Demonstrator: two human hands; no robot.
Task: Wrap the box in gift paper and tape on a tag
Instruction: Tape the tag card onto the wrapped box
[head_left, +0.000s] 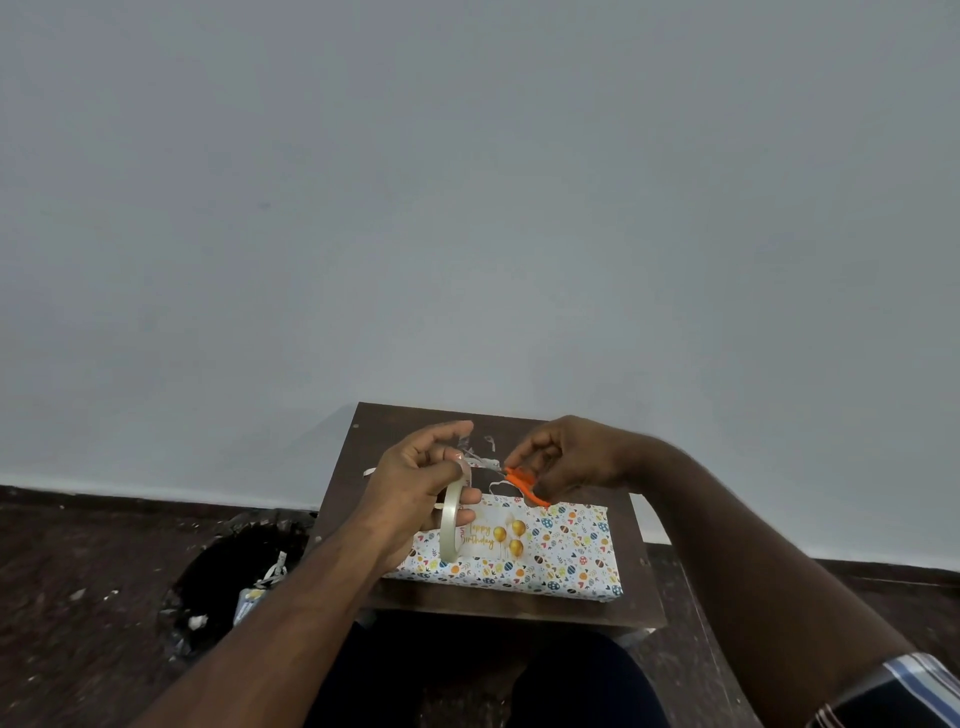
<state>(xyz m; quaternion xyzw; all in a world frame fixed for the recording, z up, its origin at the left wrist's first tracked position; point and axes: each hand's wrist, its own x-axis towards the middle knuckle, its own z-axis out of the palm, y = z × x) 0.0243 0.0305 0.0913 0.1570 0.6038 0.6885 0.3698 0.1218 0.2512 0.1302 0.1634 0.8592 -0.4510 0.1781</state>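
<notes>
A box (561, 556) wrapped in white paper with coloured dots lies on a small dark wooden table (644, 597). A "Happy Birthday" tag (498, 535) with gold balloons lies on top of the box at its left end. My left hand (415, 488) holds a roll of clear tape (451, 519) upright above the box's left end, with a strip pulled out to the right. My right hand (566, 457) grips small orange-handled scissors (524, 483), their blades at the pulled strip.
Scraps of clear tape (488, 444) lie on the far part of the table. A black-lined waste bin (234, 577) with paper scraps stands on the dark floor to the left. A plain grey wall rises behind the table.
</notes>
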